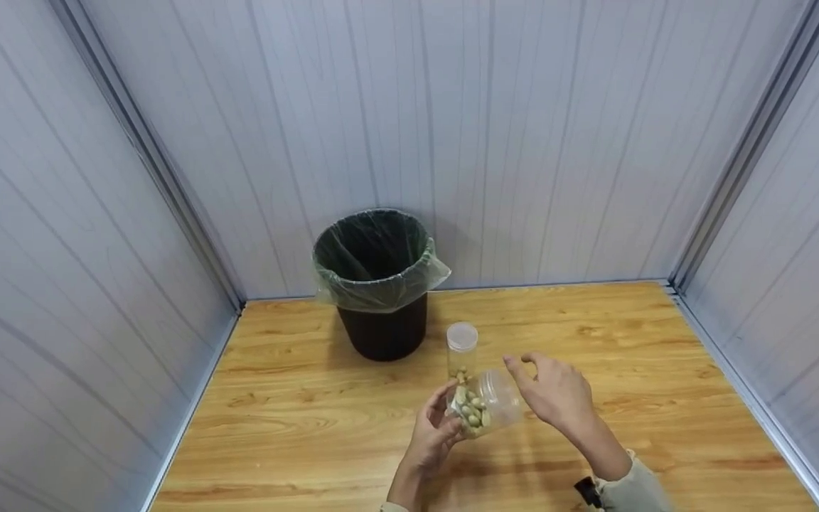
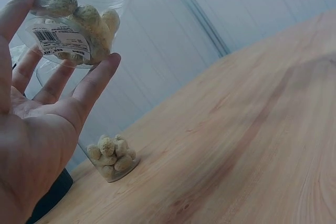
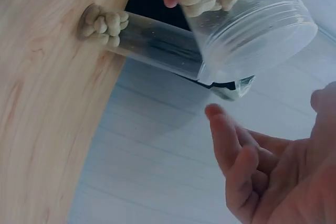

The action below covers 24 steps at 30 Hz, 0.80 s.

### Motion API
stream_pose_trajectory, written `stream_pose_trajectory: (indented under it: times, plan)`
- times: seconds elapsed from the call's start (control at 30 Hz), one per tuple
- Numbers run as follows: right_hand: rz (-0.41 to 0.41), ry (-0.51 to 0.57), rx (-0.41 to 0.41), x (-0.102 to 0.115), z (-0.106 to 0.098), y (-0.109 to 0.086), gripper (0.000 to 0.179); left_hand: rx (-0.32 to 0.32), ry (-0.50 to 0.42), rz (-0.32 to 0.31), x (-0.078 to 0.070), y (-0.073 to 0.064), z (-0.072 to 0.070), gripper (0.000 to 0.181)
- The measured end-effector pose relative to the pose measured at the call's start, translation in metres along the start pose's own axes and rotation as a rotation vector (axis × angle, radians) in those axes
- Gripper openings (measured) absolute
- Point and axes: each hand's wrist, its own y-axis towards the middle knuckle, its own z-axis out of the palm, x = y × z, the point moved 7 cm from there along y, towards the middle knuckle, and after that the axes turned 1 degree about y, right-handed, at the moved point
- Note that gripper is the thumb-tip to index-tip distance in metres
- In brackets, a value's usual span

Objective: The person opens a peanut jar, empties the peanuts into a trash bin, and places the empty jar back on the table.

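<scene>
My left hand (image 1: 432,434) grips a clear plastic jar (image 1: 473,407) near its base, fingers and thumb around it. The jar is tilted on its side, its translucent screw lid (image 3: 262,45) facing right. Unshelled peanuts (image 2: 94,27) lie in its lower end, beside a white barcode label (image 2: 62,39). My right hand (image 1: 557,390) hovers just right of the lid, apart from it, with fingers loosely bent and nothing in them. Behind the held jar, a taller, narrow clear jar (image 1: 462,348) stands upright with its lid on and peanuts (image 2: 111,155) at the bottom.
A black trash bin (image 1: 384,331) lined with a clear bag (image 1: 381,293) stands at the back, left of the jars. Light panel walls (image 1: 488,142) close off the wooden table (image 1: 296,427) at the back and both sides.
</scene>
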Motion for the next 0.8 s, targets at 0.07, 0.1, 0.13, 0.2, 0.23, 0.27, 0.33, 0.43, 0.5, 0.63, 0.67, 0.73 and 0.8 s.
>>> stream_pose_trajectory:
  times: [0.07, 0.1, 0.13, 0.2, 0.23, 0.27, 0.33, 0.43, 0.5, 0.63, 0.67, 0.73, 0.8]
  plan:
    - [0.006, 0.019, 0.078, 0.003, 0.005, -0.001, 0.073, -0.004, 0.005, -0.005, 0.001, 0.0, 0.0, 0.081]
    - [0.001, 0.024, 0.105, 0.005, 0.008, -0.002, 0.074, -0.001, 0.007, -0.006, 0.001, -0.001, 0.0, 0.079]
    - [0.0, 0.026, 0.13, 0.006, 0.01, -0.002, 0.076, 0.003, 0.009, -0.007, 0.002, -0.001, 0.0, 0.078]
    - [-0.004, 0.032, 0.17, 0.008, 0.015, -0.003, 0.079, 0.01, 0.015, -0.007, 0.003, -0.001, 0.0, 0.075]
    - [-0.01, 0.045, 0.185, 0.009, 0.016, -0.004, 0.079, 0.014, 0.017, -0.006, 0.003, -0.001, 0.0, 0.074]
    - [-0.024, 0.052, 0.195, 0.009, 0.018, -0.004, 0.079, 0.017, 0.019, -0.003, 0.003, -0.002, 0.0, 0.074]
    - [-0.075, 0.105, 0.234, 0.011, 0.019, -0.005, 0.077, 0.02, 0.022, 0.005, 0.002, -0.002, 0.0, 0.074]
    - [-0.235, 0.245, 0.322, 0.015, 0.021, -0.006, 0.076, 0.03, 0.013, 0.02, -0.001, -0.002, 0.001, 0.074]
    - [-0.357, 0.329, 0.379, 0.018, 0.021, -0.008, 0.081, 0.031, 0.002, 0.034, -0.003, -0.003, 0.0, 0.074]
    - [-0.503, 0.417, 0.415, 0.019, 0.022, -0.008, 0.092, 0.024, -0.016, 0.061, -0.007, -0.003, -0.002, 0.073]
    - [-0.505, 0.424, 0.41, 0.018, 0.022, -0.008, 0.095, 0.026, -0.017, 0.064, -0.007, -0.003, -0.002, 0.073]
    - [-0.485, 0.443, 0.382, 0.015, 0.021, -0.008, 0.099, 0.032, -0.017, 0.062, -0.007, -0.003, -0.001, 0.072]
    - [-0.44, 0.452, 0.329, 0.012, 0.019, -0.008, 0.099, 0.037, -0.017, 0.053, -0.006, -0.005, -0.001, 0.073]
